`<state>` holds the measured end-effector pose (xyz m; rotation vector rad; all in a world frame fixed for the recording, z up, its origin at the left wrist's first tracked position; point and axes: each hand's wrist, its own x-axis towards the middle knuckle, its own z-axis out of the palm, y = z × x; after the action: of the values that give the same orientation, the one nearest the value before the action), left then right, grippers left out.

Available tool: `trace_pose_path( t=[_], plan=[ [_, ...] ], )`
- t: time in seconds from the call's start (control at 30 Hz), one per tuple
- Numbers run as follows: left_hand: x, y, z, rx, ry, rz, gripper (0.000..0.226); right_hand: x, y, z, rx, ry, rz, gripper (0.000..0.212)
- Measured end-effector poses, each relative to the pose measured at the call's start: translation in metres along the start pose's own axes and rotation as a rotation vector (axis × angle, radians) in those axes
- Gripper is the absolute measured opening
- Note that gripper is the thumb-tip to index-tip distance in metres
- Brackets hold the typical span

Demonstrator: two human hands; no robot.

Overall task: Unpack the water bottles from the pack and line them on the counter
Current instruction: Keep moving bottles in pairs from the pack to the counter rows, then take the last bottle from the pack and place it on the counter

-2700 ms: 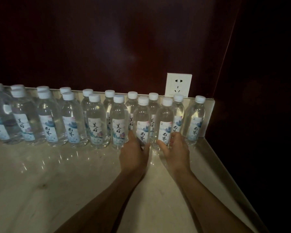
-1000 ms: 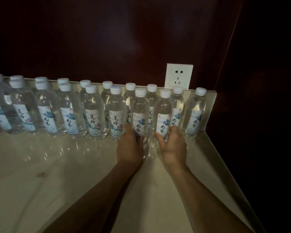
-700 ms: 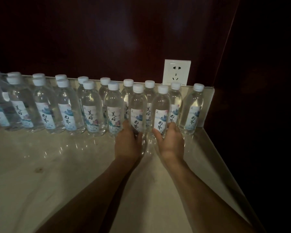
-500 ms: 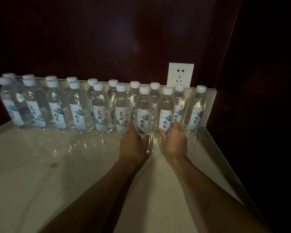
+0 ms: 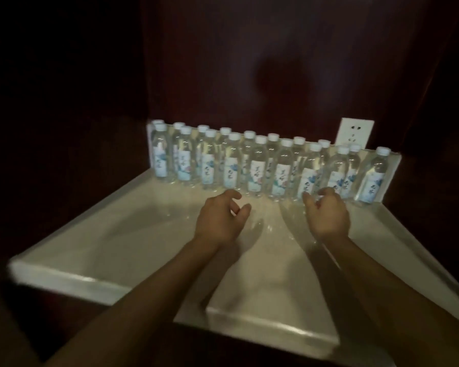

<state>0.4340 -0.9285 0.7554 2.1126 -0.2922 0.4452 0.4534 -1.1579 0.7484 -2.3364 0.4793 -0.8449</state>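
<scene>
Several clear water bottles [image 5: 257, 170] with white caps and blue-and-white labels stand in two close rows along the back of the pale stone counter [image 5: 117, 234]. My left hand [image 5: 220, 221] hovers over the counter in front of the rows, fingers loosely curled, holding nothing. My right hand [image 5: 327, 213] is just short of the front bottles on the right, fingers loosely curled and empty. The picture is blurred by motion. No pack is in view.
A white wall socket [image 5: 353, 134] sits above the low back ledge at the right. Dark red panels close in the back and right side. The counter's front edge [image 5: 270, 324] runs near my forearms, with a step on the left.
Both hands have let go of the two front bottles and drawn back toward me. The camera has pulled back and turned left, so the whole counter and its front edge show.
</scene>
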Motion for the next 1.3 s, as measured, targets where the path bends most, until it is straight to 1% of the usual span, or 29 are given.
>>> trace_pose_path(
  t=[0.07, 0.17, 0.33, 0.4, 0.57, 0.63, 0.73, 0.9, 1.03, 1.17, 1.3],
  plan=[
    [-0.018, -0.013, -0.037, 0.025, 0.031, -0.018, 0.024, -0.046, -0.049, 0.007, 0.119, -0.046, -0.067, 0.038],
    [-0.046, -0.036, -0.094, 0.035, 0.088, -0.061, 0.023, -0.118, -0.119, 0.02, 0.286, -0.135, -0.149, 0.025],
    [-0.099, -0.076, -0.197, 0.049, 0.216, -0.143, 0.023, -0.219, -0.212, 0.045, 0.396, -0.294, -0.272, 0.021],
    [-0.123, -0.091, -0.238, 0.09, 0.27, -0.16, 0.022, -0.255, -0.244, 0.057, 0.435, -0.334, -0.325, 0.021],
    [-0.189, -0.134, -0.329, 0.187, 0.458, -0.224, 0.022, -0.351, -0.314, 0.094, 0.552, -0.432, -0.497, 0.032],
    [-0.219, -0.157, -0.362, 0.235, 0.54, -0.281, 0.023, -0.391, -0.338, 0.114, 0.586, -0.524, -0.567, 0.035],
    [-0.267, -0.203, -0.412, 0.3, 0.656, -0.428, 0.024, -0.457, -0.372, 0.148, 0.617, -0.688, -0.668, 0.037],
    [-0.352, -0.299, -0.479, 0.289, 0.715, -0.756, 0.038, -0.571, -0.417, 0.22, 0.702, -0.942, -0.671, 0.038],
    [-0.407, -0.379, -0.521, 0.308, 0.701, -0.969, 0.047, -0.65, -0.442, 0.289, 0.662, -1.136, -0.631, 0.039],
    [-0.438, -0.447, -0.554, 0.291, 0.613, -1.156, 0.026, -0.714, -0.461, 0.355, 0.524, -1.343, -0.551, 0.029],
    [-0.456, -0.499, -0.573, 0.241, 0.577, -1.247, 0.023, -0.763, -0.472, 0.407, 0.423, -1.479, -0.474, 0.024]
  ],
)
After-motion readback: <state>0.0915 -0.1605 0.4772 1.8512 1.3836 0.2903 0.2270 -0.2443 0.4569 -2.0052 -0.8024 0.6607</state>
